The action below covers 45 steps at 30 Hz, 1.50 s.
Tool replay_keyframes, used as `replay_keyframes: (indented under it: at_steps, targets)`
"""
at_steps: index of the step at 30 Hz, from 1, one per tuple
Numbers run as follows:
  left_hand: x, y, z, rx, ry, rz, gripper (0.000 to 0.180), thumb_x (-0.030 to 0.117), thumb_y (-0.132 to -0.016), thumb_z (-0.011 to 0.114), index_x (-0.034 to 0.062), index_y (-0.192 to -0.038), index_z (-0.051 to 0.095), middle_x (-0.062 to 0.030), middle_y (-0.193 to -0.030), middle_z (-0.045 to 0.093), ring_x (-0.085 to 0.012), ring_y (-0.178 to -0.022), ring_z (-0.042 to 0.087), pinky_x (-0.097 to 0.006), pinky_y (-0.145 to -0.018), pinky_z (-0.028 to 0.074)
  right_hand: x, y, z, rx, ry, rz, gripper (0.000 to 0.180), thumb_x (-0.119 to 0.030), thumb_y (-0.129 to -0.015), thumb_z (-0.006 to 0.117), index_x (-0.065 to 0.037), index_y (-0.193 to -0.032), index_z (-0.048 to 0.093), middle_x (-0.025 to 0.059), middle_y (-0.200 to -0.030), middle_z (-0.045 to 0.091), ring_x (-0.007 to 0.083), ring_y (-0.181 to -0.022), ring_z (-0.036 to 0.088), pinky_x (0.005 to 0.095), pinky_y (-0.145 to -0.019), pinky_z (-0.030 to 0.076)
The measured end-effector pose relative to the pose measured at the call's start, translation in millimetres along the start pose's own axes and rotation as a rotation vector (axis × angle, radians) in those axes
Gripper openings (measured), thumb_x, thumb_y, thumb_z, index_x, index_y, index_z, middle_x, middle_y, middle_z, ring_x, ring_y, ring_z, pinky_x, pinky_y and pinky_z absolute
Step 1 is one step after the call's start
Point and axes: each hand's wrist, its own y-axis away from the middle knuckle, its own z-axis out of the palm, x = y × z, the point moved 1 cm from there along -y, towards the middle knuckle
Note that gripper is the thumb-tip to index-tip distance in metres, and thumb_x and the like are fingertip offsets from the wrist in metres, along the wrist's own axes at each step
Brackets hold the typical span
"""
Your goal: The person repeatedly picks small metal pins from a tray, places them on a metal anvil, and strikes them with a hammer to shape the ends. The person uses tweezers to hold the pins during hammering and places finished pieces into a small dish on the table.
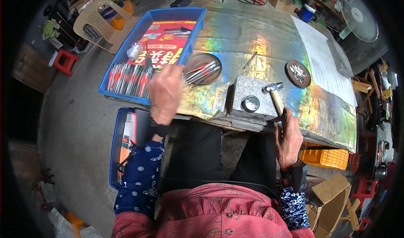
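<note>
- Concrete floor surrounds a worktable [269, 48] clad in iridescent sheet metal; the fisheye rim bends its edges and darkens the corners of the view.
- Left hand [165, 92] is seen from the back, reaching to the near edge of the blue tray [126, 44] at 10 o'clock. Its fingertips are hidden behind the knuckles, so the grip cannot be determined, nor whether it has hold of anything.
- Right hand [288, 141] at 4 o'clock is closed around the wooden handle of a hammer [275, 95]; the lower handle is concealed in the fist, and the metal head rests on the grey block [252, 97].
- Blue tray contents: a dense row of slim metal pieces with red parts [128, 78] along the near wall, a red printed sheet [168, 44] behind them, and a small clear bag [134, 51]. Individual pieces are too small to identify.
- Round brown dish [203, 69], just right of the left hand, holds several thin silvery rods lying crosswise.
- Second round dish [298, 73] at 2 o'clock carries small pale parts, indistinct.
- Grey block is speckled, square-cornered, with a round metal disc [251, 103] set on its top face.
- Second blue bin [120, 132] below the table is partly covered by the left sleeve.
- Orange perforated crate [324, 158] under the table at 4 o'clock is cut off by the table edge.
</note>
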Motion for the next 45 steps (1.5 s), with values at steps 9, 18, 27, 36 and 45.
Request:
replay_keyframes:
  at_steps: [9, 18, 27, 36, 45]
  targets:
    - [-81.7, -8.2, -12.2, -0.261, -0.122, -0.169, 0.036, 0.006, -0.078, 0.072, 0.0084, -0.114, 0.067, -0.0177, -0.097, 0.067, -0.0361, -0.088, 0.065, -0.044, -0.074, 0.051, -4.6, 0.8, -2.7, -0.053, 0.001, 0.085, 0.051, -0.004, -0.086, 0.063, -0.006, -0.134, 0.046, 0.0219, -0.104, 0.056, 0.0426, -0.094, 0.059, 0.0453, -0.075, 0.048]
    - [-89.0, -5.4, -0.6, -0.369, -0.171, -0.152, 0.042, 0.005, -0.077, 0.071, 0.0101, -0.119, 0.064, -0.0195, -0.100, 0.065, -0.0388, -0.092, 0.063, -0.046, -0.078, 0.051, -5.1, -0.7, -4.7, -0.012, 0.034, 0.002, 0.052, -0.008, -0.085, 0.064, -0.005, -0.134, 0.045, 0.0201, -0.096, 0.055, 0.0402, -0.084, 0.058, 0.0464, -0.070, 0.048]
    - [-102.7, -3.8, 6.1, -0.317, -0.105, -0.087, 0.046, -0.001, -0.075, 0.071, 0.0088, -0.119, 0.061, -0.0191, -0.101, 0.066, -0.0394, -0.095, 0.063, -0.045, -0.079, 0.050, 4.9, -11.2, -25.7, -0.074, -0.077, 0.096, 0.042, -0.022, -0.085, 0.069, -0.004, -0.121, 0.056, 0.0182, -0.090, 0.058, 0.0388, -0.080, 0.060, 0.0436, -0.068, 0.049]
    - [-102.9, -0.6, -0.3, -0.252, -0.139, -0.194, 0.051, 0.002, -0.078, 0.072, 0.0120, -0.124, 0.053, -0.0217, -0.083, 0.066, -0.0403, -0.076, 0.064, -0.046, -0.065, 0.048, 99.5, -39.6, -21.2, -0.048, 0.142, 0.223, 0.023, -0.017, -0.089, 0.064, -0.003, -0.107, 0.065, 0.0156, -0.087, 0.060, 0.0333, -0.074, 0.062, 0.0417, -0.067, 0.049]
    - [-109.4, 4.5, -3.7, -0.303, -0.184, -0.253, 0.021, 0.011, -0.081, 0.071, -0.0009, -0.097, 0.064, -0.0209, -0.082, 0.066, -0.0367, -0.075, 0.064, -0.042, -0.065, 0.048, 166.5, -76.6, 4.8, -0.124, 0.396, 0.048, 0.027, -0.009, -0.078, 0.059, -0.004, -0.105, 0.057, 0.0122, -0.110, 0.056, 0.0320, -0.107, 0.052, 0.0446, -0.086, 0.046]
